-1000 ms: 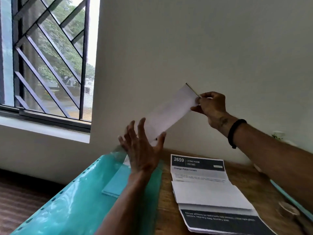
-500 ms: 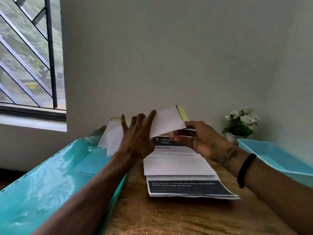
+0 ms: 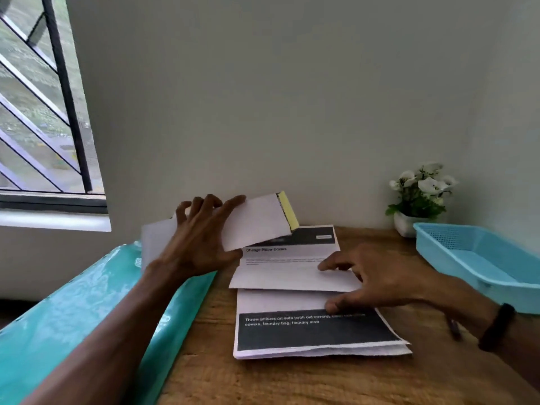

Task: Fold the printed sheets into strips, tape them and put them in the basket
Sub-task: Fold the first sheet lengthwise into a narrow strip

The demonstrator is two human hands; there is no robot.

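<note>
The left hand [image 3: 201,241], fingers spread and bent, grips a folded white strip [image 3: 257,222] held above the wooden table [image 3: 292,381]; a yellow tape edge [image 3: 287,210] shows at the strip's 3 o'clock end. The right hand [image 3: 377,280], at 3 o'clock from the left and apart from it, pinches a fold of the printed sheets [image 3: 309,331] between fingers and thumb. The stack lies flat at table centre. A blue basket [image 3: 479,258] sits at 2 o'clock of the stack, well apart, beside a potted plant [image 3: 420,197]. A teal plastic folder [image 3: 87,311] overhangs the table's 9 o'clock edge. Bare wood lies open at 6 o'clock of the stack.
</note>
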